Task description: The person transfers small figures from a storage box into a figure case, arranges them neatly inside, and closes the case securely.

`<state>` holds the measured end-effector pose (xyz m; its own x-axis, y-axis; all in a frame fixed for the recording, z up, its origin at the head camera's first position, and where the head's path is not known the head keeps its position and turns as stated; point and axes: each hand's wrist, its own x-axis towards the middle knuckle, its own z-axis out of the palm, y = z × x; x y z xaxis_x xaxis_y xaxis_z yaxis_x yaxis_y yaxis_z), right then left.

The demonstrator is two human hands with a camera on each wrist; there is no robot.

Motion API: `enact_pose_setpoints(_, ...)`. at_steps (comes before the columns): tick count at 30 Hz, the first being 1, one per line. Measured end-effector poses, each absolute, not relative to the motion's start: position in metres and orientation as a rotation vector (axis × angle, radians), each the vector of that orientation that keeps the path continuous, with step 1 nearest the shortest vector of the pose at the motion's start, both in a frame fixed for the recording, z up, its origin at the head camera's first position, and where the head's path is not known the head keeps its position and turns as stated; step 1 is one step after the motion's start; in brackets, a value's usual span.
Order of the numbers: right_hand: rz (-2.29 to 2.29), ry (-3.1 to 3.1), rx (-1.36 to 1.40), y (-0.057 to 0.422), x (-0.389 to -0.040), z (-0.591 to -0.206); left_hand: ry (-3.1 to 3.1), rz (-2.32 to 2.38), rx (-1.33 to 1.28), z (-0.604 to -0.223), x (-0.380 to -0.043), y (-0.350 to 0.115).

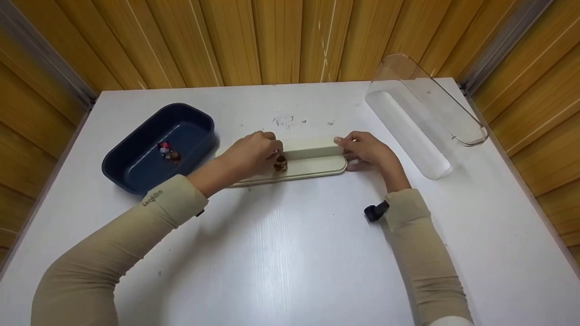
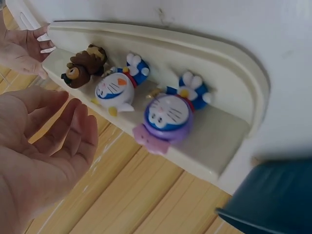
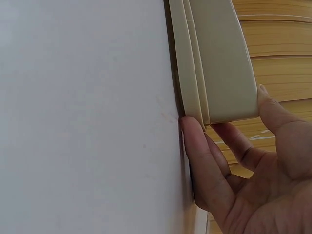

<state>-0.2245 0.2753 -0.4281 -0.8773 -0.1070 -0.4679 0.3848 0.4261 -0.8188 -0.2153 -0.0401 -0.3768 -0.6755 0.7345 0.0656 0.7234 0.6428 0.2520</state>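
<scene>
A long cream stepped base (image 1: pixel 317 166) lies across the middle of the white table. My left hand (image 1: pixel 251 156) is over its left part, beside a brown figurine (image 1: pixel 280 164). In the left wrist view, that hand's fingers are loosely bent with nothing between them, close to the brown figurine (image 2: pixel 84 67). A blue-and-white cat figurine (image 2: pixel 117 90) and another in a purple hat (image 2: pixel 170 117) sit in a row with it on the base; the left hand hides them from the head view. My right hand (image 1: pixel 368 148) grips the base's right end, thumb on the raised step, fingers at the end edge.
A dark blue basin (image 1: pixel 188 136) stands at the left with small figurines (image 1: pixel 167 151) inside. At the right lies a clear long cover (image 1: pixel 421 95) with a whitish side (image 1: pixel 408 136). Wood-patterned panels (image 1: pixel 281 40) border the table's far edge.
</scene>
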Motion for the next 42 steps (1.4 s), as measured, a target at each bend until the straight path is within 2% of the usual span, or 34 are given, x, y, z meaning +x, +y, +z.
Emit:
enact_pose_setpoints(8, -1.44, 2.246, 0.237, 0.275, -0.226, -0.428, 2.882, 0.38, 1.262, -0.363, -0.219, -0.07)
enact_pose_setpoints(25, -1.465, 2.231, 0.257, 0.272, -0.224, -0.427, 3.037, 0.378, 0.903, -0.333, -0.218, -0.168)
enact_pose_setpoints(32, -1.437, 2.265, 0.249, 0.271, -0.226, -0.429, 3.02, 0.395, 0.762, -0.33, -0.212, -0.185)
enact_pose_setpoints(42, -1.453, 2.252, 0.253, 0.271, -0.224, -0.428, 2.991, 0.42, 0.703, -0.334, -0.208, -0.197)
